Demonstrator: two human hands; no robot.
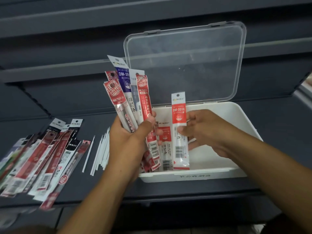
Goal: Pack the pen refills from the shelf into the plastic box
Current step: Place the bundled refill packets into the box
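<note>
Left hand (130,139) grips a loose fan of refill packs (128,98); right hand (207,130) pinches one red pack (178,112) upright, its lower end inside the plastic box (202,174). The fan could slide apart, being gripped low.

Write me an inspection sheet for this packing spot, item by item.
Surface: dark grey shelf, carrying the box and loose stock.
Job's things: white plastic box, its clear lid open, at least one refill packet standing inside; a packet pile and loose white refills lie on the shelf to the left.
Clutter: nothing seen.
Hands: left hand grips a fanned bundle of packets; right hand pinches one red-and-white packet, lower end in the box.
Cables: nothing seen.
Surroundings: more dark shelf tiers behind.
</note>
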